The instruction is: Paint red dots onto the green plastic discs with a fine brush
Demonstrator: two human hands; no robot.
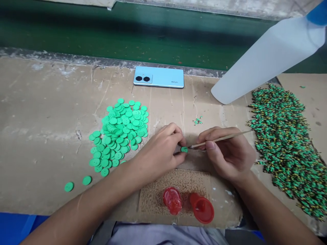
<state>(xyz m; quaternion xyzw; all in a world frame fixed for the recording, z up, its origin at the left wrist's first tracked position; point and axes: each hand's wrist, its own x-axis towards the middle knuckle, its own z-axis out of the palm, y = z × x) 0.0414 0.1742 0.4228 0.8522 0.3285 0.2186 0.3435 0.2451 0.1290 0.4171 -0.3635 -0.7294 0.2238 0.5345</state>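
Between the thumb and fingers of my left hand is a small green disc, held just above the cardboard surface. My right hand is closed on a thin wooden stick, whose tip points left and meets or nearly meets the disc's right edge. A pile of green discs lies left of my left hand. A few tiny green pieces lie beyond my hands. Nearer my body, two red plastic cups or caps rest on a stained brown pad.
A light blue phone lies at the far edge of the cardboard. A tall white bottle with a blue top stands at the back right. A large heap of small green, black and yellow pieces spreads along the right.
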